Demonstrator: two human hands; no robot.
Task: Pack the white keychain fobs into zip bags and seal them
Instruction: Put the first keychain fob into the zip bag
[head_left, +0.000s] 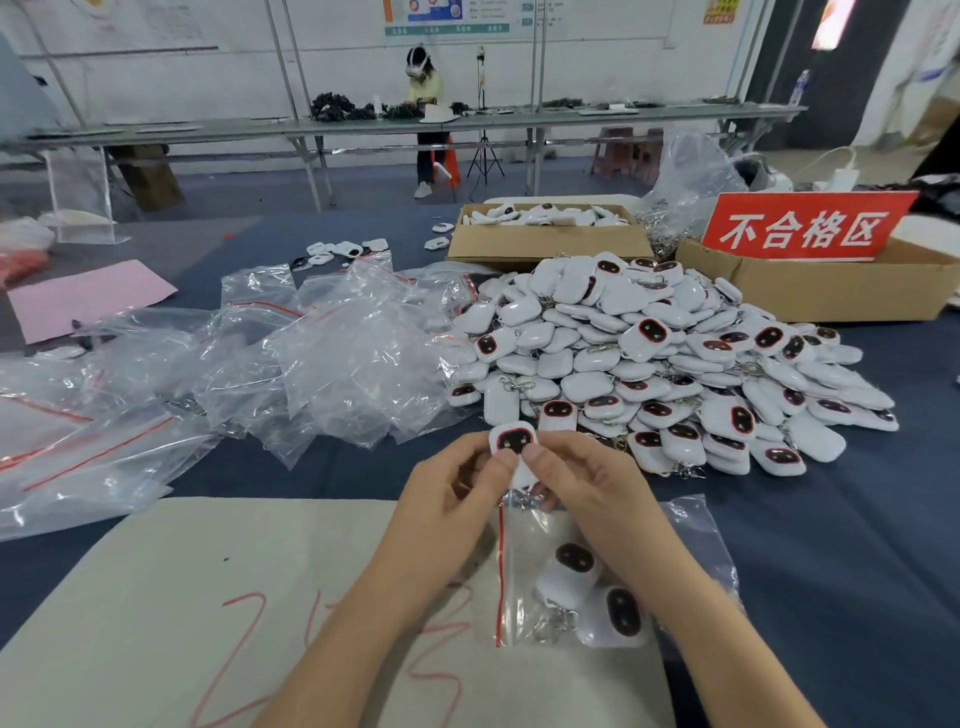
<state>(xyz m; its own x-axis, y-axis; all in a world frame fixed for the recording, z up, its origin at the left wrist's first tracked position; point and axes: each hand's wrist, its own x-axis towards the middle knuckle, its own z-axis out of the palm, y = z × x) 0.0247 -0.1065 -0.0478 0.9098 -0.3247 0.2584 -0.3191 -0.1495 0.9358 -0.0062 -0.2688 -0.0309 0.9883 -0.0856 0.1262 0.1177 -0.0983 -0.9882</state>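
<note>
Both hands meet near the middle of the view, and directions here are read as on a dial centred on them. The left hand (457, 499) and right hand (587, 488) each pinch one white fob (513, 440) between thumb and curled fingers, the thumb tips side by side on its lower edge and its dark, red-rimmed face turned up. Directly at six o'clock a clear zip bag (524, 587) lies on a beige sheet (208, 571), its red seal stripe running along its nine o'clock edge. Its top corner is tucked under the hands, and whether a finger grips it cannot be told. Inside it rest two more fobs (571, 566), one toward five o'clock of the other, with their metal rings between them. From twelve round to three o'clock spreads a big pile of fobs (649, 364) on the dark blue table (831, 519), its nearest pieces just beside the held one. At ten o'clock sits a loose heap of empty bags (311, 353), and past it a pink paper (88, 299). Beyond the pile at twelve o'clock is a cardboard box (545, 244) holding further fobs, and at two o'clock a second box (831, 291) carries a red sign (805, 228). Far off, a person (426, 93) stands at a long bench
</note>
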